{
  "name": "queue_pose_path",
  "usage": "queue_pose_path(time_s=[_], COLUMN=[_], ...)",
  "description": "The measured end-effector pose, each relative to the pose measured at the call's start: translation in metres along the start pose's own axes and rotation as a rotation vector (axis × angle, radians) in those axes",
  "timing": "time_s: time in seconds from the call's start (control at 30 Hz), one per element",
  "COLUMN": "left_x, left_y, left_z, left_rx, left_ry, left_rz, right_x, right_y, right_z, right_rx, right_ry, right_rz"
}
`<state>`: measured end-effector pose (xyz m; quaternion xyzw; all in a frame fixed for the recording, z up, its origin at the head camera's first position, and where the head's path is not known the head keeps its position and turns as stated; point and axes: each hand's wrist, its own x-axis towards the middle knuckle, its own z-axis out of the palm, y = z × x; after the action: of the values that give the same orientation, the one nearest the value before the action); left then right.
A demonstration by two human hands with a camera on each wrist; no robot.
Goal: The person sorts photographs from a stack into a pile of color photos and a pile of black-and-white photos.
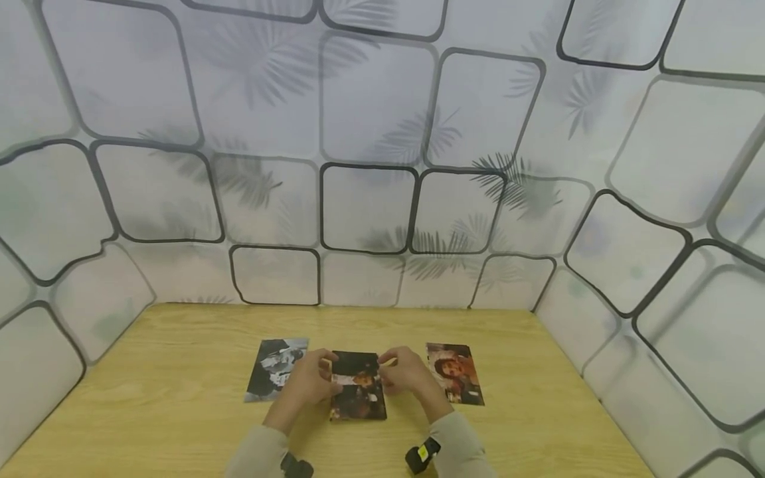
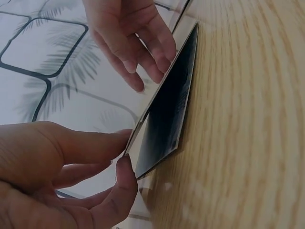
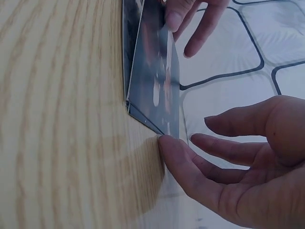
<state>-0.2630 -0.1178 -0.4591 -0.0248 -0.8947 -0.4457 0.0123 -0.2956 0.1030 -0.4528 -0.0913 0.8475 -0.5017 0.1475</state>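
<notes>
A dark photo stack [image 1: 357, 392] lies in the middle of the wooden table [image 1: 167, 405], its top sheet lifted off the wood. My left hand [image 1: 307, 382] pinches the stack's near left corner between thumb and forefinger [image 2: 121, 150]. My right hand [image 1: 406, 373] is at the stack's right edge. Its thumb tip [image 3: 164, 143] touches the corner of the raised sheet [image 3: 152, 81], while its other fingers are spread and off the paper. In the left wrist view the raised sheet [image 2: 167, 109] stands at a steep tilt, with the right hand's fingers [image 2: 138, 52] just behind it.
A black-and-white photo [image 1: 277, 368] lies flat to the left of the stack, a reddish portrait photo [image 1: 455, 372] to the right. Leaf-patterned wall panels [image 1: 370, 206] enclose the table at the back and both sides. A black wrist device [image 1: 421, 457] sits on the right sleeve.
</notes>
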Motion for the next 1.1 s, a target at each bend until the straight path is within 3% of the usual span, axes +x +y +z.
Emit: queue_pose_path(time_s=[0.37,0.63,0.9,1.1], left_x=[0.0000,-0.0001,0.0020,0.0025], left_y=[-0.0019,0.0016,0.0000,0.0003], left_z=[-0.0016,-0.0038,-0.0051,-0.0060], left_rx=[-0.057,-0.112,-0.036,-0.135], left_ry=[-0.008,-0.024,0.034,0.023], left_rz=[-0.015,-0.023,-0.001,-0.029], right_x=[0.0009,-0.0003,-0.0023,-0.0015], right_y=[0.0015,-0.0025,-0.0051,-0.0033], right_z=[0.0005,-0.0013,-0.0030,-0.0041], right_rx=[-0.014,-0.085,-0.086,-0.086], right_ry=[-0.018,-0.003,0.002,-0.010], right_rz=[-0.017,-0.043,-0.070,-0.069])
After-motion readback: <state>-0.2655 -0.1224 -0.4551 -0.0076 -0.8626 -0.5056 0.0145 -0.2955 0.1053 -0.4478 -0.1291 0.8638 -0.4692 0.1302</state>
